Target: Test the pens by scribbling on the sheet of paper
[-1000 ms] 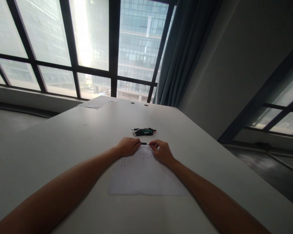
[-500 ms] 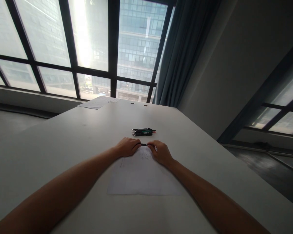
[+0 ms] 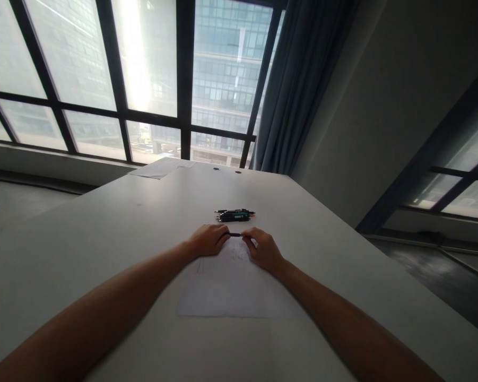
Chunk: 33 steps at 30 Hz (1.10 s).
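Dim room, head cam view: tall dark-framed windows (image 3: 155, 58) way beyond my hands, a blue-grey curtain (image 3: 278, 106) hanging past them to the right, and a long white table (image 3: 326, 254) running under both arms and out ahead.

Black pen (image 3: 234, 234) is lying crosswise btwn my two hands, roughly level, just over the far edge of the paper. My left hand (image 3: 209, 240) is closed round its left end, knuckles up. My right hand (image 3: 264, 248) is pinching at the right end, thumb and fingertips together. Can't tell at this size, w/ the backlight, whether those fingertips have the pen's own end or a small separate part.

Sheet of paper (image 3: 239, 297) lies flat below and btwn my hands, left hand over its upper left area, right wrist over its right side; some scribbles near the right fingers, a few strokes by the left wrist. Pile of pens (image 3: 234, 215) sits just beyond my hands, apart from them. Farther off, ahead and left, loose papers (image 3: 155, 168).

Risks, my guess: if the pinch is on a tiny part, a slip could send it rolling off over the smooth tabletop. Pulling or twisting off-line might bend or jam it. Leaning a wrist too hard could drag the sheet, and a careless knuckle fwd might scatter the pile.
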### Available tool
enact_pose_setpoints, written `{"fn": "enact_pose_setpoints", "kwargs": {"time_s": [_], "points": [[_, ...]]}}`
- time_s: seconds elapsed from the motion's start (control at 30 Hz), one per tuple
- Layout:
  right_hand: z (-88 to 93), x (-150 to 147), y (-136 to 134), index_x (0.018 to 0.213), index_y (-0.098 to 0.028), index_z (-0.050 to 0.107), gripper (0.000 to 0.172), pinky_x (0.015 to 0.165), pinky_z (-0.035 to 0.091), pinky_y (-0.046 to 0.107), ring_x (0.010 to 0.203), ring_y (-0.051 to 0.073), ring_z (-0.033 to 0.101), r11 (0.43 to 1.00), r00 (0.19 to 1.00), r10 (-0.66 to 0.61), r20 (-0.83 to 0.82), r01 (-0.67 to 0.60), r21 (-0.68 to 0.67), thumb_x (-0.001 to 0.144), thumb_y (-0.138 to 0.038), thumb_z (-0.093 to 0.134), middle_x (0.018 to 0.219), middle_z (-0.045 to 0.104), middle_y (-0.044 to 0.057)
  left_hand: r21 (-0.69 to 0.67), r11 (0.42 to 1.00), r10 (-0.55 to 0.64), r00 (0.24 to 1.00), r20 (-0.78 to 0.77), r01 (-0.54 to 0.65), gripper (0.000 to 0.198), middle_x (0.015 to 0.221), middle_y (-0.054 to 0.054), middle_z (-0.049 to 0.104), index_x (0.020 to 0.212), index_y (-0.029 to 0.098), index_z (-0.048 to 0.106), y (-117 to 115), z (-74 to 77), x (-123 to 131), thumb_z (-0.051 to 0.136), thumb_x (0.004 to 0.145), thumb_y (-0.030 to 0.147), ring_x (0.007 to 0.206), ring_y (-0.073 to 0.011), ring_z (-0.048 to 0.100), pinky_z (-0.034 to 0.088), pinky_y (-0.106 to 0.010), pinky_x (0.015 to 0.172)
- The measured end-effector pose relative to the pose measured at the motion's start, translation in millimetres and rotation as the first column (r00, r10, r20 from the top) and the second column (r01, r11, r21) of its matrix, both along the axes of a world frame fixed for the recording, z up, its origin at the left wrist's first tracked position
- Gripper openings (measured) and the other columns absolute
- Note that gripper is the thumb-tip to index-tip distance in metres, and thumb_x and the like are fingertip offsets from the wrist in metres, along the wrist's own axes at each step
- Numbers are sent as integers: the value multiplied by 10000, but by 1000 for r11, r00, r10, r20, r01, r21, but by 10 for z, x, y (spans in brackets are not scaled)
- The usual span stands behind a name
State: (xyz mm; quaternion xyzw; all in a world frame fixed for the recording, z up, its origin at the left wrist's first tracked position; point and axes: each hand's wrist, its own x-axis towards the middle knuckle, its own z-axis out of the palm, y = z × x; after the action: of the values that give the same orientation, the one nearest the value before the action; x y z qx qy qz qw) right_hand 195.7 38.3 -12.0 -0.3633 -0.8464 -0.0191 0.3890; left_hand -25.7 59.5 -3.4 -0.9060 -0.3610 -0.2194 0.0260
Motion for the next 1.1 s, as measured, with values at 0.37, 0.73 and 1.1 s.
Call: {"fn": "enact_pose_setpoints", "kwargs": {"time_s": [0.37, 0.73, 1.1], "points": [[22, 0, -12, 826, -190, 631, 293, 697, 426, 287, 701, 170, 585, 992, 987, -130, 94, 130, 7, 966, -332, 418, 767, 664, 47, 58, 997, -57, 998, 39, 54, 306, 926, -63, 683, 1027, 201, 606, -11, -17, -24, 347, 959, 351, 790, -174, 639, 472, -276, 700], [3, 1, -35, 961, -194, 622, 132, 711, 485, 278, 735, 162, 630, 997, 998, 13, -67, -18, -74, 897, -246, 519, 855, 686, 49, 139, 988, -79, 993, 83, 67, 266, 864, -57, 685, 989, 186, 618, 21, -56, -29, 394, 943, 321, 719, -160, 636, 472, -259, 631], [28, -16, -59, 1030, -189, 587, 274, 710, 447, 317, 723, 184, 601, 997, 997, -71, 20, 70, 6, 900, -424, 532, 832, 669, 56, 160, 982, -122, 987, 103, 104, 270, 859, -54, 687, 994, 183, 615, 15, -61, -17, 389, 952, 324, 717, -156, 638, 469, -254, 640]]}}
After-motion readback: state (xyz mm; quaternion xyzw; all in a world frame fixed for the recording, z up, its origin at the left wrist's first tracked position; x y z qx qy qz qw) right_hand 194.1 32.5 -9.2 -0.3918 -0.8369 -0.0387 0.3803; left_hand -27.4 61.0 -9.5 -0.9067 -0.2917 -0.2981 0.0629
